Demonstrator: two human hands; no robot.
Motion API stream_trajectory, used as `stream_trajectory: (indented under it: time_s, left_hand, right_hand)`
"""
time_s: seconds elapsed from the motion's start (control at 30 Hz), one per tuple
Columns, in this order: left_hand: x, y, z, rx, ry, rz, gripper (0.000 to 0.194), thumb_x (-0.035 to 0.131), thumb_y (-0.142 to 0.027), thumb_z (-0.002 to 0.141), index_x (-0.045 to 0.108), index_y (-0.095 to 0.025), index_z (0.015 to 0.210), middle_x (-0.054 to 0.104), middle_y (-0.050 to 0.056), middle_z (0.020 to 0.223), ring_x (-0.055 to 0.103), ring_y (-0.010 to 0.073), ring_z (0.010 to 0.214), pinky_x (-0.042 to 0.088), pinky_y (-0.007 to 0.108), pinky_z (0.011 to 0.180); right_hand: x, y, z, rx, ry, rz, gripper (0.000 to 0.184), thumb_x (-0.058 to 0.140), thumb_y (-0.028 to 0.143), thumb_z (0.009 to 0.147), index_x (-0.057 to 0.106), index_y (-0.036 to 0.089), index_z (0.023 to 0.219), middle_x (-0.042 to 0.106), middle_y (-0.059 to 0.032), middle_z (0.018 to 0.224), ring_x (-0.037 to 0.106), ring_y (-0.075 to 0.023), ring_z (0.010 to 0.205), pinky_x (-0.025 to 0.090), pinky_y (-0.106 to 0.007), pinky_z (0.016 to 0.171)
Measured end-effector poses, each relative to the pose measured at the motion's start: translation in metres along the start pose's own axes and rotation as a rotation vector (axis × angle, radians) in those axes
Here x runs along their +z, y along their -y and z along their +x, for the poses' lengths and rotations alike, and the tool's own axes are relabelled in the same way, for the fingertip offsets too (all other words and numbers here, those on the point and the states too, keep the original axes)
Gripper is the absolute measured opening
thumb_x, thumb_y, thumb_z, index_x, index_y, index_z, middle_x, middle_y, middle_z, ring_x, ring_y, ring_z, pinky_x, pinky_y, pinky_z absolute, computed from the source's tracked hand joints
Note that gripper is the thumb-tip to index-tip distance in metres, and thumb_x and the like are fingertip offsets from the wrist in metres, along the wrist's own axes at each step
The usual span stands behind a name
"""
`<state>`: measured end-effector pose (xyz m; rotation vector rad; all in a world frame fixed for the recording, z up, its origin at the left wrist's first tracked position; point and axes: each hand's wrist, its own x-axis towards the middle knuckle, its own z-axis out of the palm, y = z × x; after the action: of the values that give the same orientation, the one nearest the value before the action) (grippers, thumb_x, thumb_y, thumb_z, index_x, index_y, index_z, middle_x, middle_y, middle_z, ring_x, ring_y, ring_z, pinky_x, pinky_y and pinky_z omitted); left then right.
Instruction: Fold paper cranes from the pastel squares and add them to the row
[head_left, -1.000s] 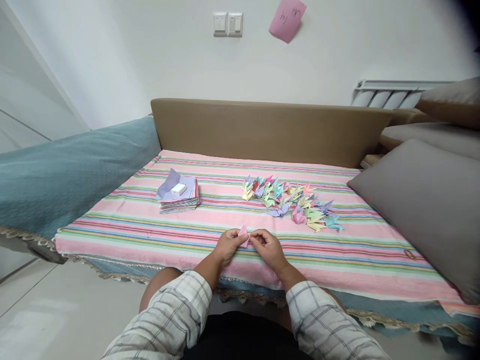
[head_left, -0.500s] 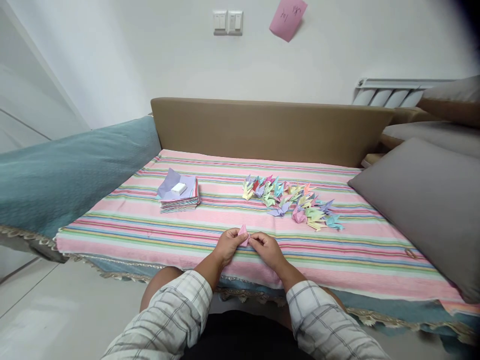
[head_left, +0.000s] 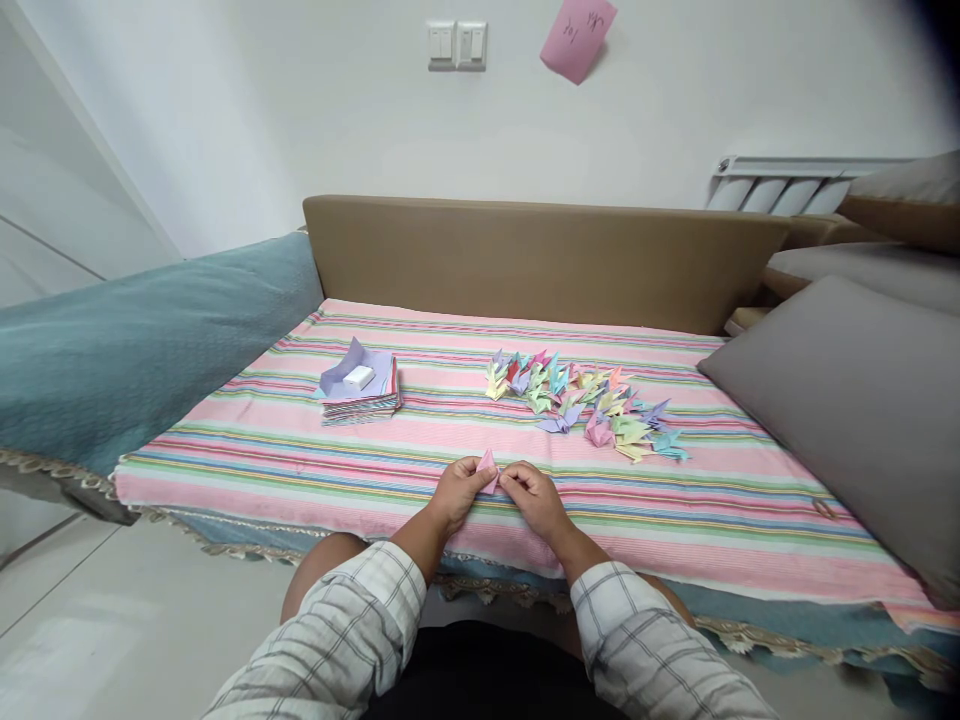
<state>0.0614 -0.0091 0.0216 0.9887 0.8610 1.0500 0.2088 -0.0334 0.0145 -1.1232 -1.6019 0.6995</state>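
Both of my hands meet over the front part of a striped pink cloth (head_left: 300,470), pinching a small folded pink paper (head_left: 488,472) between them. My left hand (head_left: 459,493) grips its left side with closed fingers. My right hand (head_left: 534,497) pinches its right side. Behind them lies a cluster of several pastel folded paper cranes (head_left: 585,402). At the back left sits a stack of coloured paper squares (head_left: 360,396) with a small white block (head_left: 358,377) on top.
A tan padded backrest (head_left: 540,258) runs along the far side. A teal blanket (head_left: 135,340) covers the left arm. Grey cushions (head_left: 847,400) lean at the right. A pink note (head_left: 577,36) and wall switches (head_left: 457,45) hang above.
The hands and pink paper stay almost in place; only the fingers shift slightly on the fold. The view has drifted a little.
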Motion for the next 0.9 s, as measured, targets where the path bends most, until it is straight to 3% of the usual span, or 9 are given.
stream_trajectory:
  time_s: [0.3, 0.53, 0.7, 0.9]
  left_hand:
    - [-0.0050, 0.0068, 0.0035, 0.026, 0.068, 0.006, 0.040, 0.075, -0.046, 0.061, 0.055, -0.014, 0.070, 0.050, -0.005, 0.058, 0.041, 0.0076, 0.055, 0.032, 0.021, 0.057]
    - [-0.0064, 0.0100, 0.0042, 0.056, 0.025, 0.035, 0.036, 0.077, -0.043, 0.059, 0.063, -0.012, 0.072, 0.058, -0.002, 0.063, 0.049, 0.0110, 0.062, 0.038, 0.024, 0.065]
    - [-0.0031, 0.0072, 0.0018, 0.053, -0.006, 0.014, 0.034, 0.080, -0.041, 0.056, 0.067, -0.012, 0.067, 0.061, 0.000, 0.063, 0.051, 0.0119, 0.062, 0.039, 0.026, 0.065]
    - [0.0010, 0.0055, -0.0009, 0.058, -0.015, 0.019, 0.031, 0.080, -0.040, 0.056, 0.068, -0.013, 0.066, 0.061, -0.001, 0.062, 0.050, 0.0111, 0.061, 0.039, 0.024, 0.065]
  right_hand:
    - [0.0061, -0.0001, -0.0021, 0.006, -0.009, -0.020, 0.021, 0.053, 0.033, 0.081, 0.061, 0.020, 0.067, 0.059, -0.0016, 0.070, 0.055, -0.0144, 0.068, 0.045, -0.026, 0.064]
    - [0.0092, 0.0027, -0.0028, 0.152, -0.054, 0.163, 0.027, 0.061, 0.041, 0.076, 0.069, 0.018, 0.088, 0.070, -0.0059, 0.084, 0.063, -0.0179, 0.075, 0.052, -0.031, 0.069]
    - [0.0054, -0.0010, -0.0013, 0.212, -0.058, 0.229, 0.028, 0.063, 0.043, 0.074, 0.071, 0.019, 0.085, 0.072, -0.0058, 0.084, 0.066, -0.0208, 0.078, 0.052, -0.035, 0.074]
    - [0.0010, -0.0024, 0.0005, 0.206, -0.024, 0.204, 0.025, 0.061, 0.041, 0.076, 0.069, 0.018, 0.077, 0.071, -0.0042, 0.077, 0.064, -0.0185, 0.072, 0.050, -0.031, 0.069]
